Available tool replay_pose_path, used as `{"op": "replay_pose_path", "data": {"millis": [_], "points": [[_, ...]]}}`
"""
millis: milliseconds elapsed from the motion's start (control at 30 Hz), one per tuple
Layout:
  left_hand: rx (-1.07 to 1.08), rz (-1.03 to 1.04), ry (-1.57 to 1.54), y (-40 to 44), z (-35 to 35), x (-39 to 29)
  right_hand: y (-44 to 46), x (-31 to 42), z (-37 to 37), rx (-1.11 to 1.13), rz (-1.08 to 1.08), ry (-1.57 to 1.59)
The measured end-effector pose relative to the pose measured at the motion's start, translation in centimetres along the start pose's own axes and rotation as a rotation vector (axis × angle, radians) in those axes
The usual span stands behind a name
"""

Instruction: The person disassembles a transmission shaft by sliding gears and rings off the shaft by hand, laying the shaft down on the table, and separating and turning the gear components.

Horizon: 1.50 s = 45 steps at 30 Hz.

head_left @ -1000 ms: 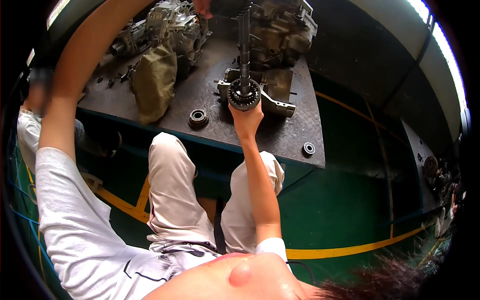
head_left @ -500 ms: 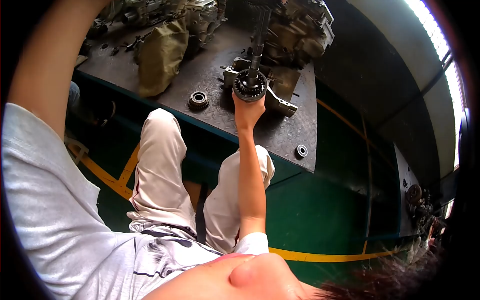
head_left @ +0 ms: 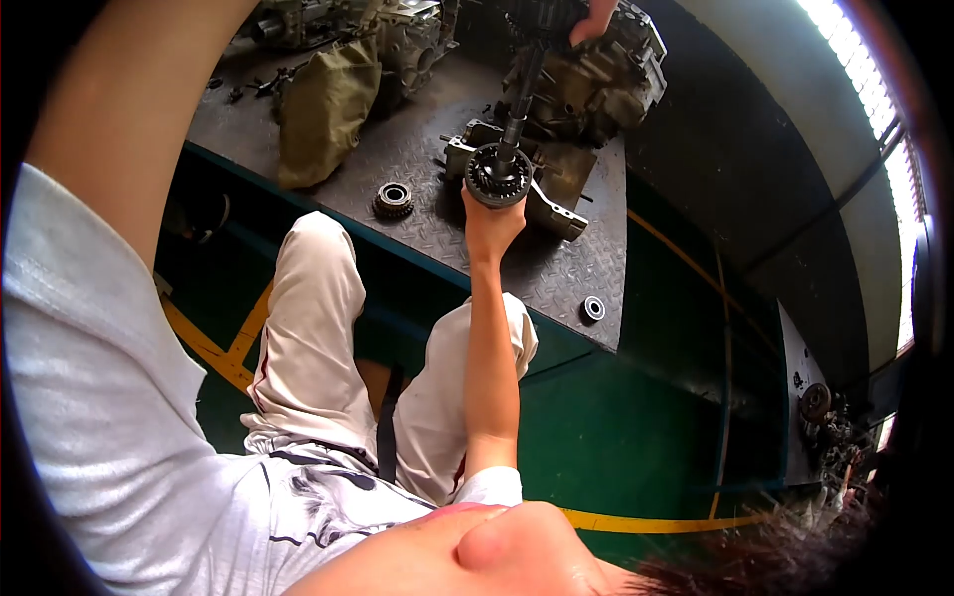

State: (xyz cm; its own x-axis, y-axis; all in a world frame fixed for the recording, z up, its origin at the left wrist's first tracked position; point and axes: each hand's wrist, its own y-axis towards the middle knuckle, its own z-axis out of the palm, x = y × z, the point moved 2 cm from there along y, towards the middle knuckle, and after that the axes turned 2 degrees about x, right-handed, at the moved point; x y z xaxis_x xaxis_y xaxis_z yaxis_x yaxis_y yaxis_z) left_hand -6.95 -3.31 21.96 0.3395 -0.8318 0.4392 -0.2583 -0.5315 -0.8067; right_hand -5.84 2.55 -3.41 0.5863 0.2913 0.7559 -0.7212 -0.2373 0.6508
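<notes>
The right hand (head_left: 494, 221) gripped the near end of a splined gear shaft (head_left: 521, 111), closed round the underside of its toothed ring (head_left: 497, 176); the shaft extended away over the worktop (head_left: 437, 214). A ring bearing (head_left: 592, 309) lay near the right corner and a gear collar (head_left: 394, 202) by the near edge, to the left. Just beyond the ring sat a metal casting (head_left: 564, 174). At the far edge, what appeared to be the left hand (head_left: 593, 22) was largely cut off; its grip could not be told. Risk lay in a slipping grip, which could drop the shaft against the casting and chip teeth. Farther back, an olive cloth (head_left: 326, 114) stood beside the left gearbox housing (head_left: 412, 45); the interiors of this and the right gearbox housing (head_left: 606, 89) were not visible.
</notes>
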Motion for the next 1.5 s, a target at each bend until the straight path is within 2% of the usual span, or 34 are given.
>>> {"op": "replay_pose_path", "data": {"millis": [300,833,933,1000,1033,1067,1500], "points": [[0.124,-0.061,0.092,0.1,-1.1,-1.5,0.0,1.0,-0.2,0.016,0.045,-0.054],[0.313,-0.139,0.123,1.3,-2.3,-3.1,-0.2,0.3,-0.4,-0.006,-0.014,0.019],[0.308,-0.143,0.092,2.0,-2.4,-3.5,-0.1,-0.4,-0.2,0.063,0.104,0.03],[0.219,-0.225,0.069,3.5,-1.3,-4.0,0.0,-0.4,0.0,0.025,-0.03,0.023],[0.09,-0.094,0.12,4.2,-0.8,-3.8,0.0,-0.4,0.1,0.024,-0.029,0.021],[0.034,-0.066,0.121,4.4,-0.5,-3.5,-0.1,-0.5,0.2,0.027,-0.022,0.039],[-0.188,-0.035,0.083,3.9,-0.1,-2.5,0.2,-0.2,0.9,0.031,0.032,0.043]]}}
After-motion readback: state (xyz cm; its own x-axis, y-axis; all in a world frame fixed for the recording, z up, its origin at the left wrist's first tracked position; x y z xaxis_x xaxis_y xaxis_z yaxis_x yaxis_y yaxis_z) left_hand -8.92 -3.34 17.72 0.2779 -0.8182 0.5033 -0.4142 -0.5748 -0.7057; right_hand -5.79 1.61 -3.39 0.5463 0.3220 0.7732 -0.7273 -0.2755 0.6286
